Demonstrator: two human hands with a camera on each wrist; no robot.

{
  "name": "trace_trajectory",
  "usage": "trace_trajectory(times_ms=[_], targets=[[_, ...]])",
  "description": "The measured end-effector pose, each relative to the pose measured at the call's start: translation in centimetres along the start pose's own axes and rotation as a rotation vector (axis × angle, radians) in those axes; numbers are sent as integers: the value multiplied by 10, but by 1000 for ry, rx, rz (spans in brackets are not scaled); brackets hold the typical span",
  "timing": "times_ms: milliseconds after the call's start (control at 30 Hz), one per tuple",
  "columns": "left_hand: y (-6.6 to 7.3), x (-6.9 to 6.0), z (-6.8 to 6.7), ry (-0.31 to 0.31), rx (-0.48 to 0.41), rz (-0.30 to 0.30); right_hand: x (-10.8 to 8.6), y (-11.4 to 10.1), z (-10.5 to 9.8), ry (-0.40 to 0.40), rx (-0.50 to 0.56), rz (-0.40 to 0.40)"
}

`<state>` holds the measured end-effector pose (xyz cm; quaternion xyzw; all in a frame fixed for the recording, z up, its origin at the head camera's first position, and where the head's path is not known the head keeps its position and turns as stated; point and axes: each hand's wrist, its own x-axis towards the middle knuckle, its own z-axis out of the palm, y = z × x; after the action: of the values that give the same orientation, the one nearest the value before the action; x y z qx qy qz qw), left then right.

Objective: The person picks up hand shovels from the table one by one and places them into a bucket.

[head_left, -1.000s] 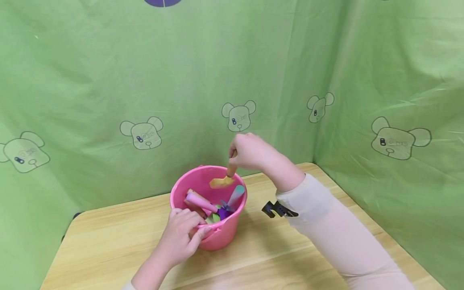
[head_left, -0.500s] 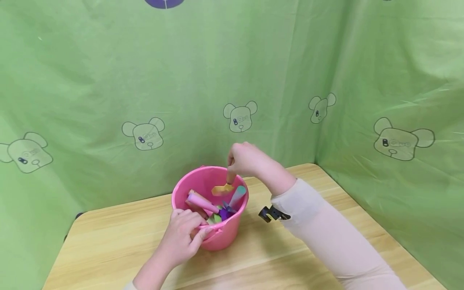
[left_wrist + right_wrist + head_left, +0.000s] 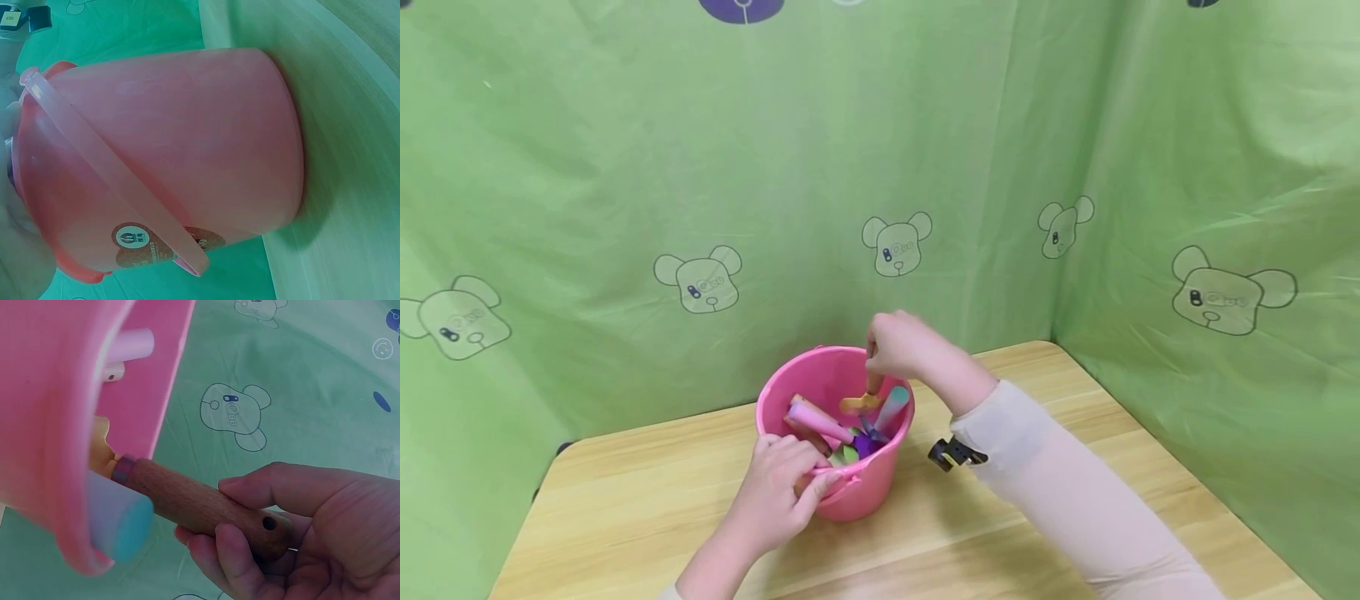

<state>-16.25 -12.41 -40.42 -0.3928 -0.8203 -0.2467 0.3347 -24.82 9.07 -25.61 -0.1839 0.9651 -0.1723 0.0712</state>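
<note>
A pink bucket [image 3: 865, 492] stands upright on the table, and my left hand [image 3: 782, 487] grips its near rim, fingers over the edge and thumb outside. In the right wrist view my right hand [image 3: 312, 519] holds a small garden trowel [image 3: 197, 494] by the end of its wooden handle. The trowel's gold blade [image 3: 859, 405] hangs inside the bucket near the far right wall; part of it is hidden. Inside the bucket lie a tool with a lilac handle [image 3: 817, 419], one with a teal-ended handle [image 3: 892, 404], and purple and green parts.
The bucket's pink carry handle [image 3: 119, 172] hangs down its outside in the left wrist view. A wooden table [image 3: 647, 500] bears the bucket. Green curtains [image 3: 820, 125] with bear drawings rise behind and at the sides. A black wrist camera [image 3: 951, 454] sits on my right sleeve.
My right hand has moved down towards the bucket, lowering the trowel deeper inside. The left hand keeps its grip on the rim.
</note>
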Motion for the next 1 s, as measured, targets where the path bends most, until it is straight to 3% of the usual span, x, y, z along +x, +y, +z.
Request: trace_trajectory(times_ms=[1000], targets=[[-4, 1, -3, -19, -6, -9, 21, -4, 46, -12, -116, -24]])
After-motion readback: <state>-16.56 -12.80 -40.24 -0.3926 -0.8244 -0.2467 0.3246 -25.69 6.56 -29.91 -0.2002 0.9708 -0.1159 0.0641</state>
